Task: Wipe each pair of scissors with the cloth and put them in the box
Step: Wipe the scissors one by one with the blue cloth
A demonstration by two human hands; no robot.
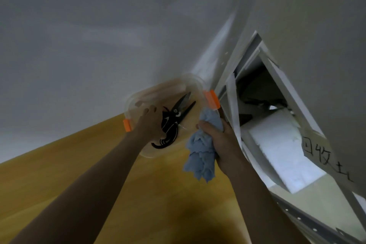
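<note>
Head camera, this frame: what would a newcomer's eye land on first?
Probably the clear box with orange clips at the far end of the wooden table, with black scissors lying inside it. The left hand reaches over the box's near rim, while the right hand grips a crumpled blue cloth just right of it. Further right, a grey shelf unit carries handwritten characters.

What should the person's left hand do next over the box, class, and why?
Probably draw the left hand up out of the clear box. Black scissors already lie inside, and the hand looks open over them. The right hand grips the blue cloth beside the box.
</note>
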